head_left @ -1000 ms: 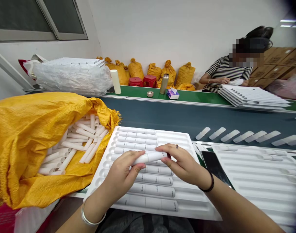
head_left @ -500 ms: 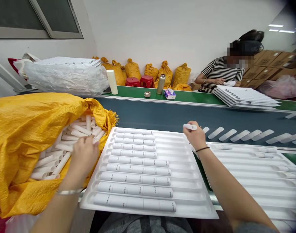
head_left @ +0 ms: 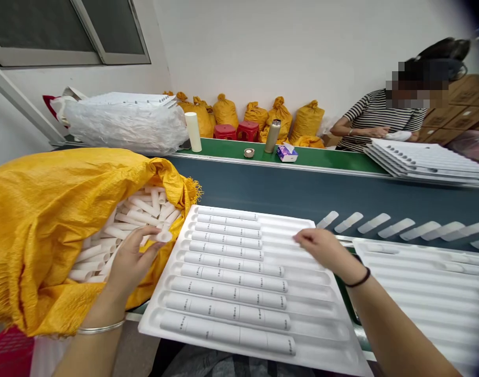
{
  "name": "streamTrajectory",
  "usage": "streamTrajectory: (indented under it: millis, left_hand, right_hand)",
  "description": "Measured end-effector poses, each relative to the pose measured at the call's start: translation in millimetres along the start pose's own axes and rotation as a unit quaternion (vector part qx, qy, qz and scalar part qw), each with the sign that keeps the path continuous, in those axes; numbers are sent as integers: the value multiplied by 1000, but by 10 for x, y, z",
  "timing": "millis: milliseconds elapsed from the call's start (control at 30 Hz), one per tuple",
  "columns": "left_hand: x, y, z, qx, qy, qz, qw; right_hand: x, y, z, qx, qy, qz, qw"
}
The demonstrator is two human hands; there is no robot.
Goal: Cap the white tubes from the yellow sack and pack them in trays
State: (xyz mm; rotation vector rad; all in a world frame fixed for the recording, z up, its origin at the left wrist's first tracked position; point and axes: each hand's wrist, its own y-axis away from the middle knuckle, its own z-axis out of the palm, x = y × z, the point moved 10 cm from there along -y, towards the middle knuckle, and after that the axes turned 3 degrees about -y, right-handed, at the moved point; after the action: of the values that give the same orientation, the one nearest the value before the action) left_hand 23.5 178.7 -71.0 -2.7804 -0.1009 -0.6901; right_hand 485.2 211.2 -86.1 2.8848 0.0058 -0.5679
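Note:
My left hand [head_left: 130, 260] is at the mouth of a yellow woven sack [head_left: 46, 220] full of white tubes [head_left: 141, 209]. Its fingers are closed round one white tube [head_left: 162, 236] at the sack's edge. My right hand [head_left: 317, 245] hovers over the right side of a white moulded tray [head_left: 302, 293], fingers loosely out, with nothing in it. Several printed white tubes [head_left: 231, 268] lie in the tray's left grooves. The right halves of the grooves are bare.
A dark conveyor belt [head_left: 271, 191] beyond the tray carries a row of white caps [head_left: 375, 222]. A second white tray [head_left: 424, 272] lies at right. Across the belt a person in a striped shirt [head_left: 375, 112] works beside stacked trays [head_left: 428, 159]; a flask [head_left: 273, 135] and tissue box [head_left: 286, 153] stand there.
Both hands first held one tube over the tray. The right hand then reached to the belt with a white piece and has come back without it. The left hand went into the sack and gripped a tube.

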Motion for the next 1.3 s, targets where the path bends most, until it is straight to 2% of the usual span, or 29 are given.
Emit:
streamTrajectory:
  millis: [67,100,167,233,300,367,400,467,533,567,667,800,867,967,1067,1167,1300]
  left_hand:
    - [436,84,-27,17,122,92,988]
    - [644,139,-33,19,188,137,972]
    - [970,242,-10,4,302,186,935]
    - [1133,300,72,-15,393,159,906]
    - [1189,341,196,-29,503,84,860]
    - [1227,397,360,-47,597,5,801]
    - [1258,429,446,-61,626,-27,777]
    - [1327,490,602,-97,642,-74,757]
    - [1355,531,690,-123,612,-106,774]
    - [1352,542,707,-131,583,-118,793]
    - [1359,555,697,-162,499,-129,842]
    - [1576,619,696,-265,456,-55,848]
    - [1643,613,589,-246,412,9,877]
    - [1757,604,334,-151,326,133,923]
    - [1894,665,181,-91,283,238,925]
    - [1962,700,130,-65,267,279,920]
    - [2000,740,162,-70,275,272,920]
  right_hand:
    - [-505,214,301,-74,-20,-115,990]
    - [-686,310,423,-96,-7,-157,983]
    - [-875,427,566,-106,50,-202,972]
    - [-937,469,569,-84,95,-223,967]
    - [-939,476,438,-44,69,-216,973]
    - [-944,495,270,-11,-41,-202,978]
    - [-971,519,210,-9,-122,-205,971]
    - [-1080,584,153,-33,-286,-230,930]
    - [-1182,637,108,-46,-382,-254,888]
    - [-1213,654,75,-37,-394,-265,879]
    - [-1331,744,-80,31,-327,-339,882]
    - [-1489,909,-190,80,-226,-441,865]
    - [-1498,899,-169,70,-208,-439,871]
    - [-1454,817,-93,36,-212,-398,892]
    - [-1399,757,-44,11,-246,-358,901]
    - [-1391,758,-22,-4,-267,-346,899]
    - [-1453,879,-55,17,-267,-372,889]
